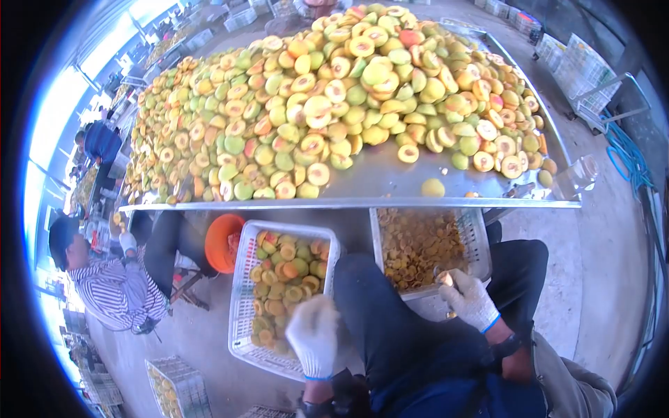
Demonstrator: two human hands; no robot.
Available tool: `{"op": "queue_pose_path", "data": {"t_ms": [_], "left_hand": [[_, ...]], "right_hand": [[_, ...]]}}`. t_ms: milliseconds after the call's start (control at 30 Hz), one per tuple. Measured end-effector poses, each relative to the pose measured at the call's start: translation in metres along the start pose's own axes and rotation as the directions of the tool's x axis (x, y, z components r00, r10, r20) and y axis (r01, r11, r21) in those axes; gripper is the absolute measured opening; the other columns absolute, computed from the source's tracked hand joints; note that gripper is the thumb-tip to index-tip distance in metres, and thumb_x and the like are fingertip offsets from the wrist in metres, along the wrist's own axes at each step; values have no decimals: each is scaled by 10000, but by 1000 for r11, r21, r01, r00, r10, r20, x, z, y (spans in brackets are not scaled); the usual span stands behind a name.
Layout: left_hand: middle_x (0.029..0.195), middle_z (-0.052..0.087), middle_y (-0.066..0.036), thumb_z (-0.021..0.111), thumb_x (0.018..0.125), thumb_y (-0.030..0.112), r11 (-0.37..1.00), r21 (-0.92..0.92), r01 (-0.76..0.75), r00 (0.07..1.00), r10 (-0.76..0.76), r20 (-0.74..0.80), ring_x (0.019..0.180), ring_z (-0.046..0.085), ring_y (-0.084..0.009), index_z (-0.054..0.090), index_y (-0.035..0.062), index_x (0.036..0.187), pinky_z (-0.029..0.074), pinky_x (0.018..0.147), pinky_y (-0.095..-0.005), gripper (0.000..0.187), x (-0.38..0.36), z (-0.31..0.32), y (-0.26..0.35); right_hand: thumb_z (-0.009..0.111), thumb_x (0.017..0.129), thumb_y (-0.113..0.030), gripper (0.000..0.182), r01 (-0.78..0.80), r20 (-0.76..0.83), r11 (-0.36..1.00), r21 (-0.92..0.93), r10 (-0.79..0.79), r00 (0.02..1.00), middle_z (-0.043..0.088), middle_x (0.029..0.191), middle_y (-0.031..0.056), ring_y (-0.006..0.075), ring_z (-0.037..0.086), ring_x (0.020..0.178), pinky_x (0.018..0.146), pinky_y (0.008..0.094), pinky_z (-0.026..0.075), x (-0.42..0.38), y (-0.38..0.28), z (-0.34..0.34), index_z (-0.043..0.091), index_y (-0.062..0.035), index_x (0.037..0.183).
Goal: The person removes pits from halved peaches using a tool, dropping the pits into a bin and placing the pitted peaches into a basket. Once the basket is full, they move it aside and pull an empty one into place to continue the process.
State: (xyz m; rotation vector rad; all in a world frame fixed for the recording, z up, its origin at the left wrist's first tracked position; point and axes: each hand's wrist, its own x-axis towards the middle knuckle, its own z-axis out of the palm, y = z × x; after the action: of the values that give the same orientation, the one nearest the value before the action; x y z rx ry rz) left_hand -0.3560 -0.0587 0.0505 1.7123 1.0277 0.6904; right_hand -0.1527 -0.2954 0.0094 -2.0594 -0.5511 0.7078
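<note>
My left hand (313, 338), in a white knit glove, is over the near right side of a white crate (235, 306) of halved peaches (296, 268). Motion blurs its fingers, so I cannot make out whether they hold anything. My right hand (470, 299), also gloved, is closed around a small tool with a curved metal tip (437, 270). It is above the near right part of a second white crate (481, 240), which contains brownish pits and scraps (418, 244). Something pinkish-orange shows at its fingertips, too small to name.
A metal table (390, 184) bears a large heap of peach halves (334, 90). An orange bucket (223, 244) stands left of the crates. A seated co-worker (118, 279) in stripes is at left. Another peach crate (178, 386) is lower left. A cart with crates (582, 73) stands upper right.
</note>
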Motion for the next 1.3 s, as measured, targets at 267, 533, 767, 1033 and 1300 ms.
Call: {"op": "queue_pose_path", "data": {"t_ms": [267,533,767,1033,1300], "left_hand": [[949,725,-175,730,893,174,725,-11,-689,600,579,552,891,713,-364,739,26,998,570,808,-409,181,92,133,99],[998,722,-194,753,847,497,727,475,-496,847,286,448,925,712,-401,756,74,979,575,837,-491,443,131,301,73],[1032,726,-218,796,728,495,608,540,-583,754,157,638,1039,716,-389,763,50,998,576,901,-468,522,168,328,53],[1089,682,-135,574,963,272,560,-606,564,727,10,686,814,634,-249,629,3,1232,498,726,-334,385,88,233,92],[1089,676,-190,469,1036,381,687,-665,294,913,3,407,911,642,-305,589,1,1318,527,820,-448,488,19,224,79]], "right_hand": [[608,1045,-232,230,-179,20,900,398,187,982,635,798,22,91,603,683,621,262,493,-12,-8,-2,641,-25,1137],[567,1065,-215,205,17,-214,715,699,187,959,622,786,4,80,578,610,553,245,477,21,1,-18,639,-37,1136],[579,1056,-240,256,57,-273,753,656,166,948,590,855,-30,44,545,787,704,236,467,9,-15,-58,662,-19,1156],[580,1064,-266,281,31,-144,757,652,84,986,636,846,19,88,572,794,725,297,488,11,-26,-84,664,-6,1131],[622,1023,-322,323,162,-57,960,228,-153,987,663,826,269,394,674,762,713,464,488,11,-43,-85,661,-8,1089]]}}
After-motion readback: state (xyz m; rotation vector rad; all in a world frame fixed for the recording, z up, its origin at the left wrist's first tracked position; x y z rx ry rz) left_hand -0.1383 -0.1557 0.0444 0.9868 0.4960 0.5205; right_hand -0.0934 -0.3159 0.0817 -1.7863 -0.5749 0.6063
